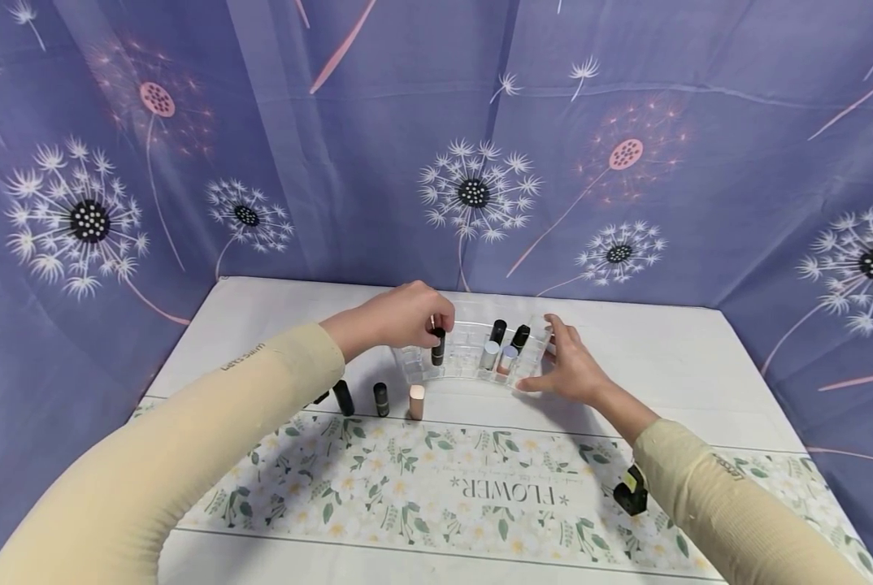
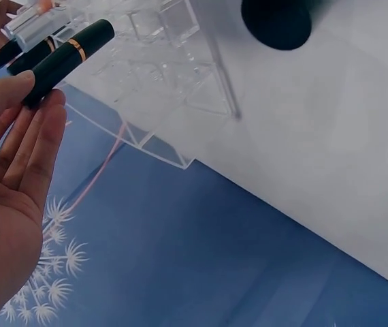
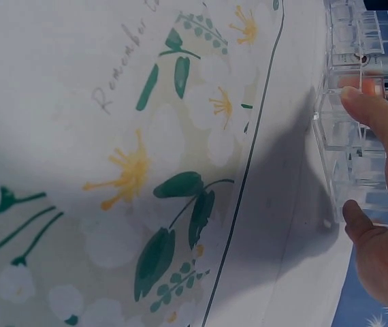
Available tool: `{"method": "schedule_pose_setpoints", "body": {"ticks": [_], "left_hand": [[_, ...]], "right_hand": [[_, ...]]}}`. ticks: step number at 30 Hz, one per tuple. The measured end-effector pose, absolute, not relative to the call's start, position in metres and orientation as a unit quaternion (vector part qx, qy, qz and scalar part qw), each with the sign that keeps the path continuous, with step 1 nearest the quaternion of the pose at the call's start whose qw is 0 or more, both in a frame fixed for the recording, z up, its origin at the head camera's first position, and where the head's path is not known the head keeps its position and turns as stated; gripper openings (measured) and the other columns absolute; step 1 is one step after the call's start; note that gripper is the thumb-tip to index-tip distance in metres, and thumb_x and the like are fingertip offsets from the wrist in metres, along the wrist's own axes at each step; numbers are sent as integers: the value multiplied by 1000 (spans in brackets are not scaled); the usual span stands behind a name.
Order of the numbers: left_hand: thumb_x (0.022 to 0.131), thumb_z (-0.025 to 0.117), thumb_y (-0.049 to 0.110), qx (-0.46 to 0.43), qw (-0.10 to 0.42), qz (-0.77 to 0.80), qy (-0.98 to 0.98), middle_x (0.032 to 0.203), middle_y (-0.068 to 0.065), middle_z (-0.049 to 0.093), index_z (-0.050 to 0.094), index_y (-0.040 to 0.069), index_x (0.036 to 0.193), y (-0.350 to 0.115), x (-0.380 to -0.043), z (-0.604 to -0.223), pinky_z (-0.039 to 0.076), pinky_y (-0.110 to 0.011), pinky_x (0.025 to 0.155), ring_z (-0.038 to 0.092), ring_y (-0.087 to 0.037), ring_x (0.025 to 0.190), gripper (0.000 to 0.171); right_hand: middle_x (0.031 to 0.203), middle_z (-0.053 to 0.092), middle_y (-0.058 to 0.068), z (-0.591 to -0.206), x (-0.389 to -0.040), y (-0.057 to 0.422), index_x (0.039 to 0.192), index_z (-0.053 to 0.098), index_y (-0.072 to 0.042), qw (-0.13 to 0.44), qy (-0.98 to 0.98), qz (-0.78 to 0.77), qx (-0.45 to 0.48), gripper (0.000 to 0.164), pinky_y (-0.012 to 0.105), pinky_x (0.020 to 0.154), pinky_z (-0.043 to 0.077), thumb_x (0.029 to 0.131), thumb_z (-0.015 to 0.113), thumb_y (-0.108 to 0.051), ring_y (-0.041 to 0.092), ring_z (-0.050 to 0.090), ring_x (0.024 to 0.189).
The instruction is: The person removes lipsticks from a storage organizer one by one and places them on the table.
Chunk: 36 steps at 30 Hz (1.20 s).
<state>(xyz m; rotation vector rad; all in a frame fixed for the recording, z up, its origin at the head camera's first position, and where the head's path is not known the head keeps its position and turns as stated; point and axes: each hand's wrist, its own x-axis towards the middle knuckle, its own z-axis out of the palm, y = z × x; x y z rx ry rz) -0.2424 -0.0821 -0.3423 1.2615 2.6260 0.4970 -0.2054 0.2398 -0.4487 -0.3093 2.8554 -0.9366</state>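
Note:
My left hand point(image 1: 414, 313) pinches a black lipstick tube point(image 2: 71, 63) with a gold band between thumb and fingertips. In the head view the tube hangs upright over the left part of a clear tiered lipstick organizer point(image 1: 457, 370). My right hand point(image 1: 571, 366) grips the organizer's right end, thumb at the front edge and fingers at the back. In its right half stand two black tubes point(image 1: 498, 331) and two tubes with pale silvery caps point(image 1: 490, 355). The right wrist view shows the thumb point(image 3: 371, 112) against the clear wall.
Left of the organizer's front stand a peach tube point(image 1: 417, 404), a short black tube point(image 1: 381, 400) and a taller black one point(image 1: 345, 398), with another dark piece partly behind the left sleeve. A black curved object point(image 1: 631, 492) lies by the right sleeve on the flowered cloth point(image 1: 407, 487).

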Motion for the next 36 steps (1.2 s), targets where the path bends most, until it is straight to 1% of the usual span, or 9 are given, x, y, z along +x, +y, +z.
{"method": "schedule_pose_setpoints", "body": {"ticks": [5, 11, 17, 22, 28, 36], "left_hand": [[92, 78, 2, 425, 100, 166, 884, 103, -1, 79, 78, 11, 101, -81, -238, -334, 60, -30, 87, 74, -15, 95, 13], [92, 78, 1, 434, 105, 167, 879, 105, -1, 78, 78, 11, 102, -79, -230, -329, 59, -30, 88, 74, -15, 95, 14], [92, 78, 2, 437, 122, 161, 876, 105, -1, 78, 78, 11, 103, -75, -225, -329, 59, -29, 90, 75, -15, 95, 14], [91, 81, 3, 436, 132, 157, 876, 104, -1, 79, 78, 10, 103, -72, -222, -333, 58, -28, 91, 75, -14, 94, 14], [91, 83, 4, 433, 151, 158, 874, 101, 2, 78, 77, 13, 100, -68, -216, -338, 58, -27, 88, 73, -12, 91, 14], [90, 83, 2, 450, 158, 164, 864, 97, 2, 77, 77, 10, 97, -64, -210, -345, 58, -25, 83, 72, -12, 89, 13]], "right_hand": [[156, 29, 41, -447, -205, 239, 168, 11, 0, 60, 943, -310, -102, 134, 68, 117, 38, 73, 101, -33, 59, 48, 138], [153, 32, 41, -445, -204, 239, 167, 13, 0, 56, 943, -312, -106, 134, 69, 118, 36, 72, 101, -34, 59, 49, 137], [155, 30, 41, -447, -205, 239, 167, 12, 0, 56, 942, -312, -108, 134, 69, 119, 35, 73, 101, -34, 59, 46, 139], [156, 30, 41, -448, -205, 240, 167, 12, -1, 57, 944, -307, -106, 133, 70, 118, 36, 73, 101, -34, 59, 45, 139], [154, 32, 41, -447, -205, 240, 167, 12, 0, 52, 945, -305, -109, 134, 70, 117, 37, 72, 101, -35, 60, 47, 137], [153, 33, 42, -446, -204, 239, 166, 13, 0, 51, 944, -308, -109, 133, 70, 118, 36, 73, 101, -34, 60, 45, 138]]}}
